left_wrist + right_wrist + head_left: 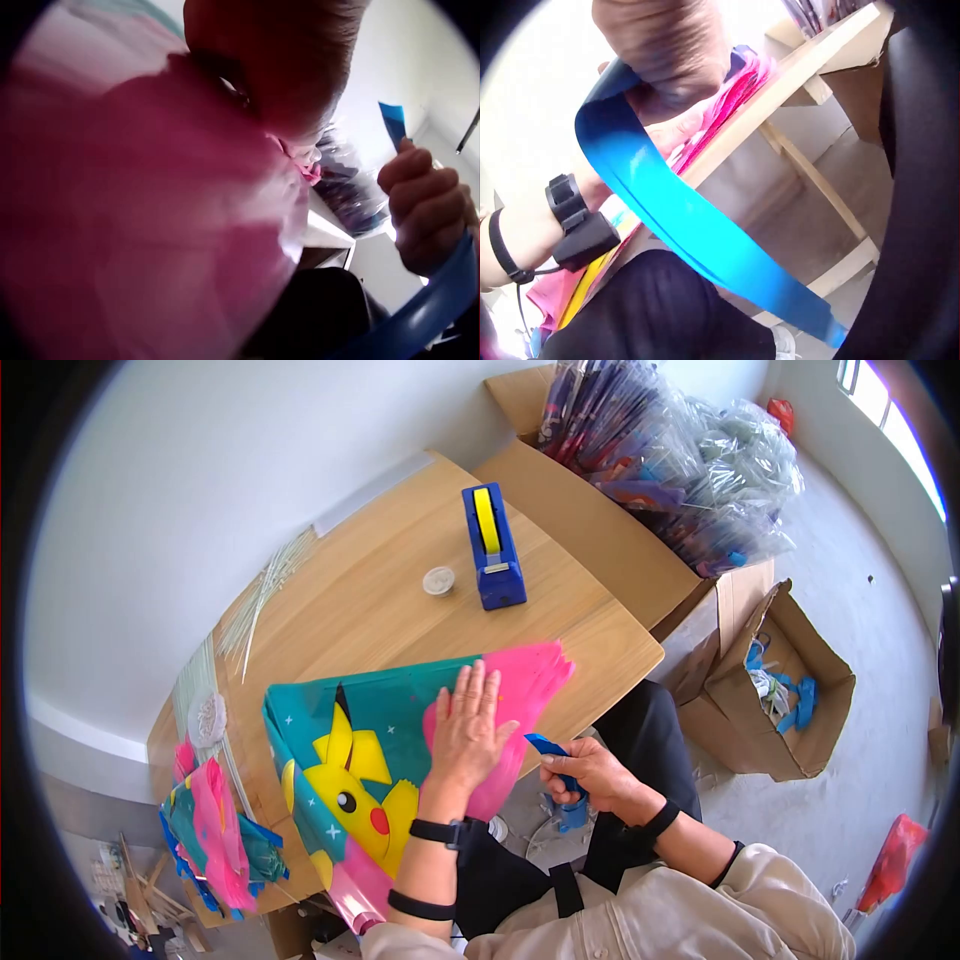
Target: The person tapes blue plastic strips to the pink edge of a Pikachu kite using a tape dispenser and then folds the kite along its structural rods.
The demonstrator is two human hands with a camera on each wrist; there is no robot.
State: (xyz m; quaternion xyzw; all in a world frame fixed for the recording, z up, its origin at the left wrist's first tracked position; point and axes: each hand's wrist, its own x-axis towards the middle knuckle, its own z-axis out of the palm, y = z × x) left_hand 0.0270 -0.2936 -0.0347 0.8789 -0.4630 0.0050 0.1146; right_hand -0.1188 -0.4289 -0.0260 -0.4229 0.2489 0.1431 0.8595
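Note:
The left hand lies flat with straight fingers on a pink and teal sheet printed with a yellow cartoon figure. Just to its right, the right hand grips a blue strip, whose end sticks up past the thumb. In the right wrist view the blue strip hangs in a long band below the right hand. Pink layers of the sheet reach the table's edge there. The left wrist view shows the right hand with fingers curled round the strip.
On the wooden table stand a blue tape dispenser and a small round container. Thin white sticks and a folded bundle are at the left. Cardboard boxes with plastic-wrapped items stand at the right.

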